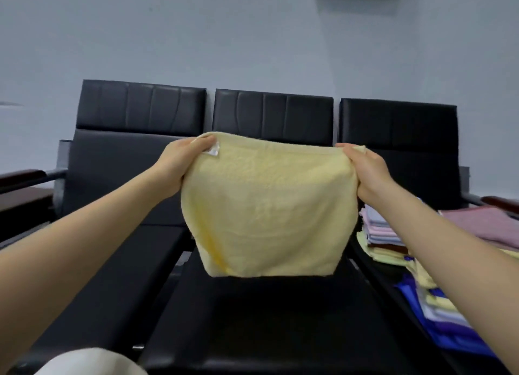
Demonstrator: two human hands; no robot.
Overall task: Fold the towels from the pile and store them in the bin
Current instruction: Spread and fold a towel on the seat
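Observation:
A pale yellow towel (269,209) hangs doubled over in the air above the middle black seat (275,324). My left hand (179,164) pinches its top left corner, beside a small white label. My right hand (365,169) pinches its top right corner. The towel's lower edge hangs free, a little above the seat. On the right seat lies a pile of towels (379,234) in pink, light blue, dark red and yellow. I see no bin.
Three black padded chairs stand in a row against a grey wall. A pink towel (486,223) lies spread at the far right. Blue, purple and yellow cloths (438,318) lie at the lower right. A white rounded object (90,363) shows at the bottom left edge.

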